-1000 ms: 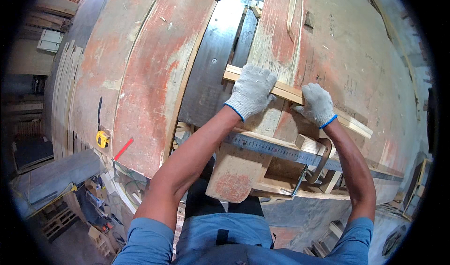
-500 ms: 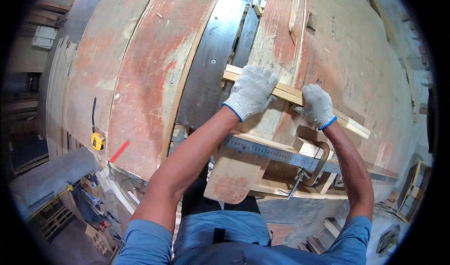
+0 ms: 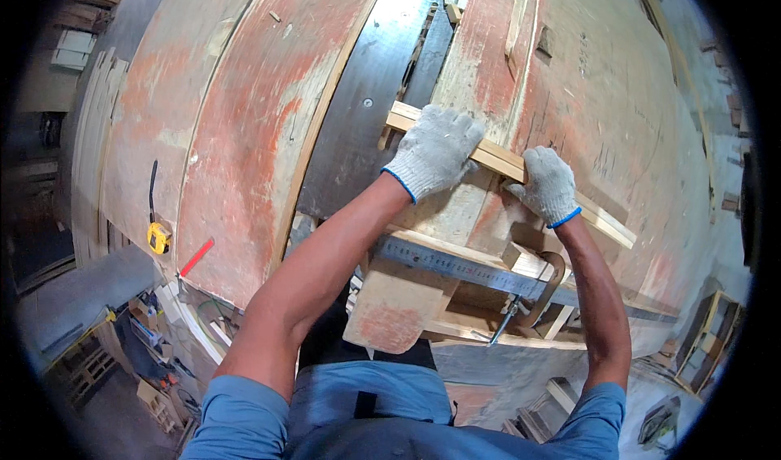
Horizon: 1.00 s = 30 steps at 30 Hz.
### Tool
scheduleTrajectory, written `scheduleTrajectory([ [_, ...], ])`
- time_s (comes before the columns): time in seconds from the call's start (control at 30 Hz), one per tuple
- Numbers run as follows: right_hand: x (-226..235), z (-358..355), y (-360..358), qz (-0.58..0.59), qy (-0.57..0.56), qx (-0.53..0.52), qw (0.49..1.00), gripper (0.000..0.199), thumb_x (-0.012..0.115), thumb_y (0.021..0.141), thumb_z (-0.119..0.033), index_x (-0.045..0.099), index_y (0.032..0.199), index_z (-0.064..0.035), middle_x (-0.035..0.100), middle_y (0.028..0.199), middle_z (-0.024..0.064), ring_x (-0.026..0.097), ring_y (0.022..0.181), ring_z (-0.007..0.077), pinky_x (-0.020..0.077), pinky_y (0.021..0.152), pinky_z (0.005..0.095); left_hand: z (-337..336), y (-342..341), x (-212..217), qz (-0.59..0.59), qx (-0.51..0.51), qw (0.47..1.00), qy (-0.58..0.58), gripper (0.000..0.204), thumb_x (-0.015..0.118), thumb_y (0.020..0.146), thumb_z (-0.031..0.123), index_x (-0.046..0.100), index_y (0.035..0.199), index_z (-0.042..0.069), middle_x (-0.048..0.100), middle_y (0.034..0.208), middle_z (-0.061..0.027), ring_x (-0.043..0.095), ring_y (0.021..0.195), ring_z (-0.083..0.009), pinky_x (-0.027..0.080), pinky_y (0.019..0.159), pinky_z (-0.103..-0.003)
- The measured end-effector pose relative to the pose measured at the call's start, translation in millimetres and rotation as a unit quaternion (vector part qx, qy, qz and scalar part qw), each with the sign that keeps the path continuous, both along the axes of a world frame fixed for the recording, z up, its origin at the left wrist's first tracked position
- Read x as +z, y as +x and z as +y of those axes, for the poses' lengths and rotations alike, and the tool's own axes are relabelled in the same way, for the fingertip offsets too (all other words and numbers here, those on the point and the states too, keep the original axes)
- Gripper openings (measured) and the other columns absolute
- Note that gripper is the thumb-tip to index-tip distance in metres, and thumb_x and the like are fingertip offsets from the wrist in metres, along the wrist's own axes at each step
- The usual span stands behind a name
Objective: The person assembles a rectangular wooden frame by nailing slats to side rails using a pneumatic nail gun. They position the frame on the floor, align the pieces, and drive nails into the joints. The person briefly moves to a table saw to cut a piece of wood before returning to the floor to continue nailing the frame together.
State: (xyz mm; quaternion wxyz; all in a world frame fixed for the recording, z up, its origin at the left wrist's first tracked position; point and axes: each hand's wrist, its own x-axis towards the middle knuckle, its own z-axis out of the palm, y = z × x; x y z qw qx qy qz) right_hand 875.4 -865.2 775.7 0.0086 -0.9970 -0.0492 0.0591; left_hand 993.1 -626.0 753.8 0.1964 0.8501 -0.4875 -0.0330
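- The left hand (image 3: 435,152), in a grey knit glove with a blue cuff, lies flat and spread over a pale wooden strip (image 3: 504,163), fingers draped across it and pressing it down rather than curling round it.
- The right hand (image 3: 547,185), gloved the same way, is bunched over the same strip a little further along, fingers folded over its top edge; whether they close fully beneath I cannot tell.
- The strip runs slantwise under both hands, from its near-left end by the dark gap down to the right, where a long free end pokes out past the right wrist.
- It rests on the worn, red-stained bench top (image 3: 244,151), which is made of wide boards with much of the paint rubbed off.
- Just below the hands, nearer the person, a steel ruler (image 3: 464,266) lies across a light wooden block, with a metal clamp (image 3: 543,293) gripping the edge beside it.
- A dark sheet (image 3: 370,110) fills the gap between the red boards, left of the strip's end.
- Well off to the left, at the bench edge, sit a yellow tape measure (image 3: 159,235) and a red pencil (image 3: 196,257).
- Beneath, the workshop floor is cluttered with timber offcuts and frames.
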Motion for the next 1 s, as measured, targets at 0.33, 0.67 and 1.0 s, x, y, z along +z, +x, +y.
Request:
scheduleTrajectory([
  [0.33,-2.4,0.5,3.9,0.003,-0.011,-0.016,1.0,0.051,0.089,0.069,-0.042,0.059,0.095,-0.0088,0.061,0.091,0.0109,0.065,0.089,0.0317,0.055,0.074,0.0443,-0.6,5.1,2.2,0.005,-0.006,1.0,0.001,0.059,0.078,0.083,0.034,0.059,0.132,0.007,0.067,0.11,-0.0115,0.065,0.106,-0.0308,0.046,0.093,-0.047],
  [0.67,-3.8,0.2,6.4,-0.017,-0.003,-0.014,1.0,0.05,0.089,0.069,-0.041,0.06,0.095,-0.0088,0.062,0.092,0.0118,0.065,0.089,0.0331,0.0552,0.074,0.046,-3.1,7.7,0.2,-0.001,0.003,1.0,0.001,0.051,0.076,0.085,0.034,0.062,0.129,0.011,0.068,0.11,-0.0106,0.066,0.108,-0.0304,0.046,0.095,-0.046],
  [1.0,-8.1,-1.9,4.6,-0.031,-0.01,0.002,0.999,0.051,0.089,0.069,-0.042,0.058,0.092,-0.0081,0.06,0.09,0.0114,0.062,0.088,0.0333,0.0531,0.073,0.0463,-1.5,7.5,-6.1,-0.004,0.019,0.998,-0.052,0.032,0.072,0.087,0.027,0.064,0.113,0.011,0.069,0.103,-0.0122,0.068,0.101,-0.0328,0.049,0.092,-0.048],
])
